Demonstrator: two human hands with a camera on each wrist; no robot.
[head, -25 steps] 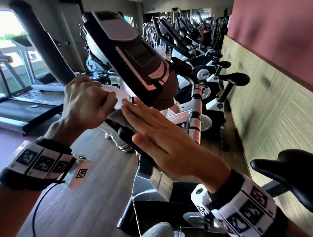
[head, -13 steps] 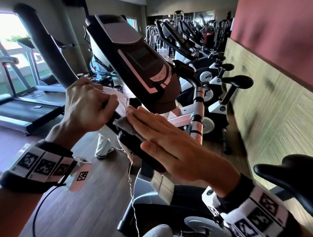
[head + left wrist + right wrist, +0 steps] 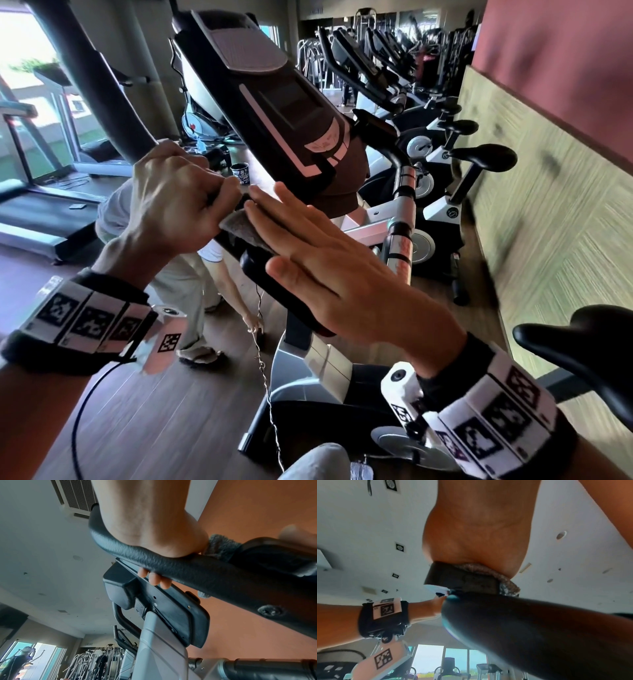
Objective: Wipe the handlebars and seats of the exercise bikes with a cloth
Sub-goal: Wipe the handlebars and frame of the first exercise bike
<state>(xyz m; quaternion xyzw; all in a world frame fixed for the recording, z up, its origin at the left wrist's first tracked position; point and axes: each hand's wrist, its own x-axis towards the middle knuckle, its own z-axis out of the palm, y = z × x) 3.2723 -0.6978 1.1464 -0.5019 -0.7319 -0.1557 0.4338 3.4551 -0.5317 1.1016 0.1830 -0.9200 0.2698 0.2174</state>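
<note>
Here, flat right hand [image 3: 342, 274] presses fuzzy grey cloth [image 3: 239, 228] onto black handlebar [image 3: 171, 566], gripped by left hand [image 3: 171, 205].

The handlebar [image 3: 171, 566] is showing a matt black, leathery, pebbled skin. The cloth [image 3: 239, 228] is looking grey, fuzzy and nubbly, like terry. The console [image 3: 274, 102] is gleaming as smooth, glossy dark plastic with pale stripes. The post [image 3: 159, 642] under it is looking like smooth silver-painted metal or plastic, softly shining. The seat [image 3: 589, 346] is shining as smooth black vinyl. The floor [image 3: 154, 411] is showing dark wood grain, and the wall panel [image 3: 555, 212] a pale, ribbed, woven-looking texture.
</note>
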